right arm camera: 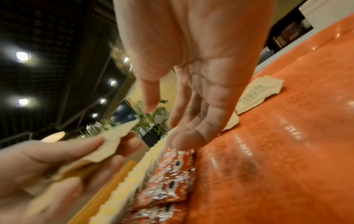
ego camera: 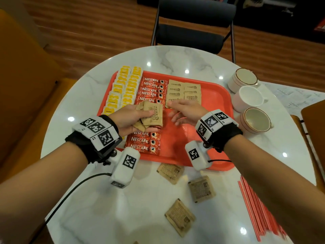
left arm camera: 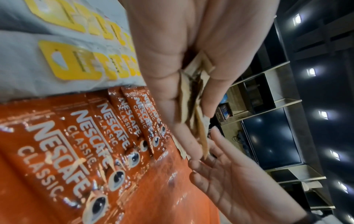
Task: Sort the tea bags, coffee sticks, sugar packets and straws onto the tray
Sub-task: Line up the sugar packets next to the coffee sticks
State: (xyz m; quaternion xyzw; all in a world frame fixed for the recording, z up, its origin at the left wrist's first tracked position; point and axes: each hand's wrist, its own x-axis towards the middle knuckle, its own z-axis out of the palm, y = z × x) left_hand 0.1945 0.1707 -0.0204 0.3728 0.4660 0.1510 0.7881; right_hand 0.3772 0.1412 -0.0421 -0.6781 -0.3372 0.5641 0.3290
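Above the tray (ego camera: 207, 138), sugar packets (ego camera: 151, 117) sit in the left hand's (ego camera: 130, 118) grip.

Red tray (ego camera: 211, 95) holds yellow tea bags (ego camera: 123, 88) in two columns at left, red Nescafe coffee sticks (ego camera: 151, 89) beside them, brown sugar packets (ego camera: 183, 92) mid-tray (three more (ego camera: 201, 189) loose on the table), red straws (ego camera: 258, 208) off-tray, right.
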